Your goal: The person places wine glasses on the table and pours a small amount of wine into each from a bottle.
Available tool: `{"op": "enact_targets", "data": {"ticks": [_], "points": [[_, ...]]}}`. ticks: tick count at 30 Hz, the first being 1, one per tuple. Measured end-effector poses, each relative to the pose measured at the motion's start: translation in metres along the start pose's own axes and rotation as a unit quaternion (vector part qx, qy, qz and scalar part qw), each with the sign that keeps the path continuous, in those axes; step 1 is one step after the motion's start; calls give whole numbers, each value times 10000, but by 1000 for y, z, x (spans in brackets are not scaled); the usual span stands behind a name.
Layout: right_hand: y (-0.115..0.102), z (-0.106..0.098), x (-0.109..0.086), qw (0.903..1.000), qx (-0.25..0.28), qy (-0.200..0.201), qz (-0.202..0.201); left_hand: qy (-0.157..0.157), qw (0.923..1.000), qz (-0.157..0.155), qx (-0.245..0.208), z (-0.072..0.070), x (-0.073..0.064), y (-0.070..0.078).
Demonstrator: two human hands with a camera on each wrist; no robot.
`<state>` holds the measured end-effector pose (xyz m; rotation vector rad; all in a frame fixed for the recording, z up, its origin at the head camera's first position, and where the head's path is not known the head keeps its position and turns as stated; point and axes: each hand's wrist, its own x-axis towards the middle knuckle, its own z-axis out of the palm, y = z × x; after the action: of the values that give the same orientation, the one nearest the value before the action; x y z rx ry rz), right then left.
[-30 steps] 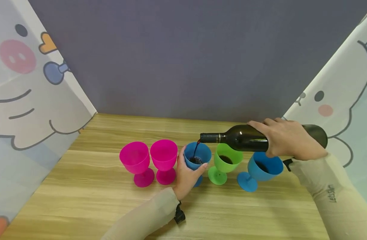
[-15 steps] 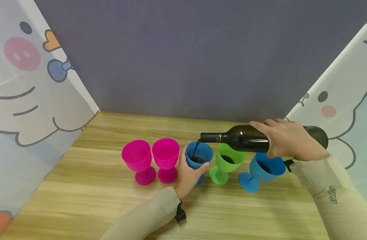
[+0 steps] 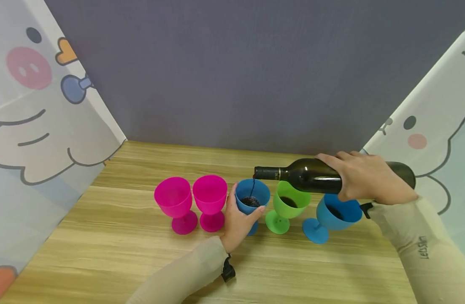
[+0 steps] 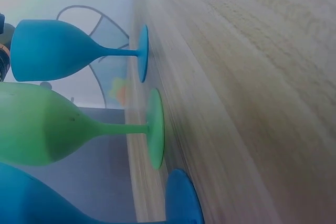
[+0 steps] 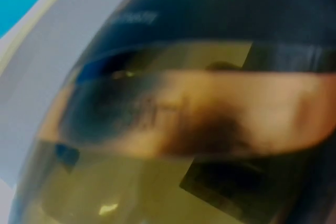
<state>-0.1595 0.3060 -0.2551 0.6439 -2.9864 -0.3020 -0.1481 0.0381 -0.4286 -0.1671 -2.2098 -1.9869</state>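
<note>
My right hand (image 3: 363,175)'s gripping a dark glass bottle (image 3: 310,175), left hand (image 3: 238,223) the middle blue plastic goblet (image 3: 261,192); overtilting could get splashy.

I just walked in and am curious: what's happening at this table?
A person's right hand tips a dark bottle, and a thin dark stream runs into the middle blue goblet, held by the left hand. To its right, the green goblet and other blue goblet contain dark liquid. To its left, two pink goblets show no liquid.
</note>
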Motion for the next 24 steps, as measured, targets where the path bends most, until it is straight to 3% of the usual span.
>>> {"op": "enact_targets", "data": {"ticks": [18,24], "points": [[1,2,1,10000,-3,28,-19,16,9998,189,45,-1,-2,-1],[1,3,1,10000,71,-32,-5,22,9995,253,-178,-1,-4,-5]]}}
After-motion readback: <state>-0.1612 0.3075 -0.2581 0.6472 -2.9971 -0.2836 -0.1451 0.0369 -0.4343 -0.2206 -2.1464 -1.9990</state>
